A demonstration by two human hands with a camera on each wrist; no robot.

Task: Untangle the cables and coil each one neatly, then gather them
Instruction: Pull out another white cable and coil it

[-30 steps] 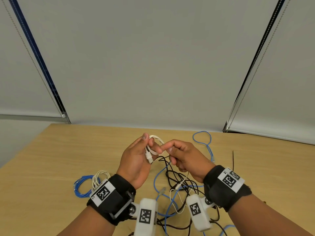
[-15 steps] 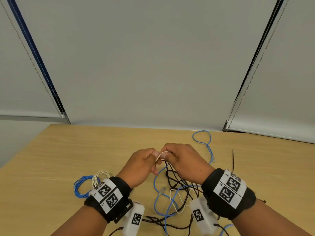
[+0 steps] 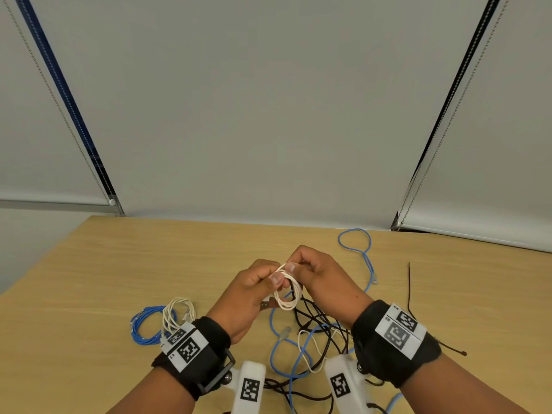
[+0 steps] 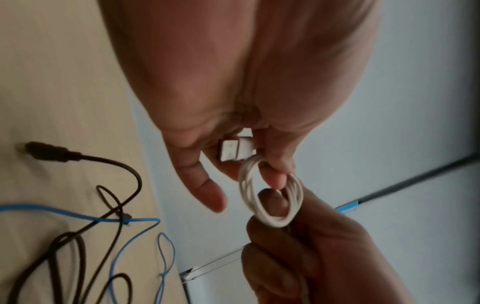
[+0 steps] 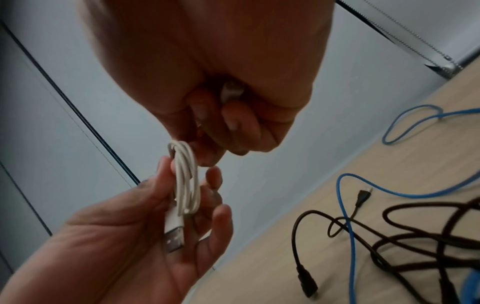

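Both hands hold one small white cable coil [image 3: 286, 292] above the counter [image 3: 119, 264]. Left hand [image 3: 248, 291] pinches the coil, its USB plug [image 4: 235, 149] by the palm. Right hand [image 3: 322, 279] pinches the coil's top. Beneath them lies a black-and-blue cable tangle [image 3: 313, 333]; left of the left hand, two finished coils [image 3: 162, 322].

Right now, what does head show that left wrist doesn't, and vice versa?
Head only: two finished coils, blue coil and white coil, lying on the table beside the left wrist.
Left wrist only: the USB plug plainly, tucked under the left hand.
Both: the small white coil pinched by left hand and right hand, above the loose blue and black tangle.
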